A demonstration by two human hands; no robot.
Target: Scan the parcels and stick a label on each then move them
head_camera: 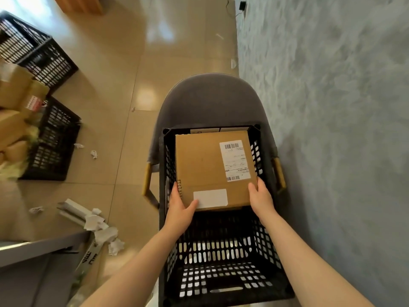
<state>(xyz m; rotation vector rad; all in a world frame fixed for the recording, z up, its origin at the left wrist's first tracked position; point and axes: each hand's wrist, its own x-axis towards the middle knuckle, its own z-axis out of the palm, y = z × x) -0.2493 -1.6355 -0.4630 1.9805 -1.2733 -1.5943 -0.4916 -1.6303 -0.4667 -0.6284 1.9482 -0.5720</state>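
1. Over the far end of the black crate, which sits on a grey chair, the cardboard parcel hangs between two hands, its top face up and level with the crate's rim.
2. Left hand grips the near-left corner, thumb pressed on top beside the blank white label, fingers curled down the side. Right hand clasps the near-right edge, fingers wrapped round it (fingertips hidden under the box).
3. Printed shipping label is already on, barcodes showing, so by my reading the scan-and-stick work on this one looks done and this is the move step: lowering it into the crate.
4. To do it well: keep the box flat and square to the crate walls, because the fit against the far side looks snug.
5. Ease it down until it rests on something, and only then release; dropping it early could tip it onto a corner.
6. Keep both labels facing up so they stay readable.
7. Another paper label shows past the parcel's far edge; whether it lies on a second parcel beneath I cannot tell.
8. Waiting parcels fill a crate on the floor well off to the left.
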